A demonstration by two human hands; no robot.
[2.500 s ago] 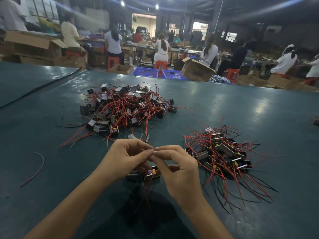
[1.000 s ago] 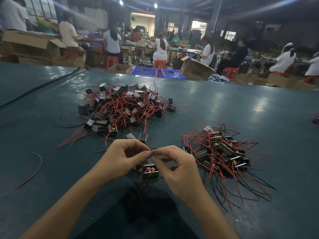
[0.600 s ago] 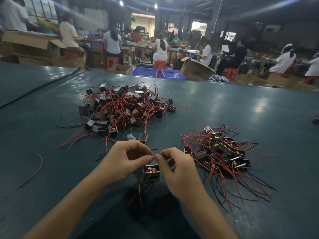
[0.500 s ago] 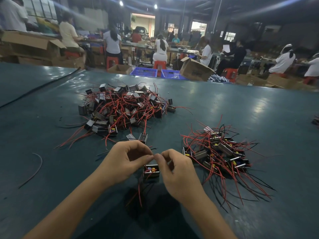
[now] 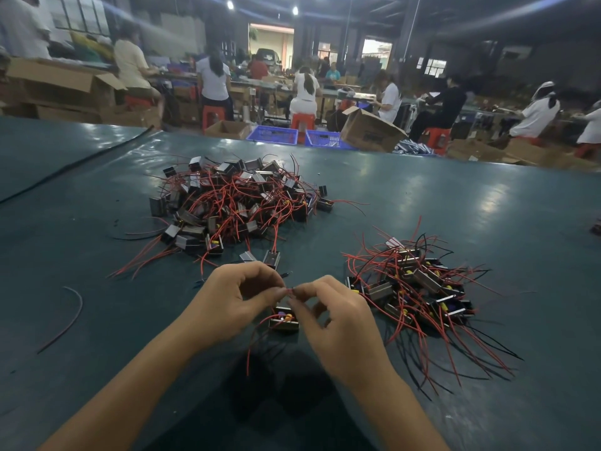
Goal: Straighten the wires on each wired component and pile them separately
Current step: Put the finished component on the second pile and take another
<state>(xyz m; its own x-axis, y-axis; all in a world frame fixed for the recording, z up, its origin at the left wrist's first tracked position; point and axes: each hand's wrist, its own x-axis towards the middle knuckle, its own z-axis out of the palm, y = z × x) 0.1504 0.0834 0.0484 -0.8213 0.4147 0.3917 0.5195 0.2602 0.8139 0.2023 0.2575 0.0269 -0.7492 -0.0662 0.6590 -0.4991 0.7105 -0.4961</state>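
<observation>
Between far pile (image 5: 234, 203) and right pile (image 5: 413, 288), left hand (image 5: 232, 304) and right hand (image 5: 340, 320) pinch one component (image 5: 283, 322) by its wire (image 5: 288, 289), apparently.

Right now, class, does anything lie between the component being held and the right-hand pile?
Nothing visible does. Besides the right hand pinching its wire, only bare table separates the component from the right pile.

Teal table (image 5: 455, 196), blue crates (image 5: 273, 135), tipped cardboard box (image 5: 370, 131), red stools (image 5: 303, 122), blurred workers (image 5: 213, 79), apparently seated
</observation>
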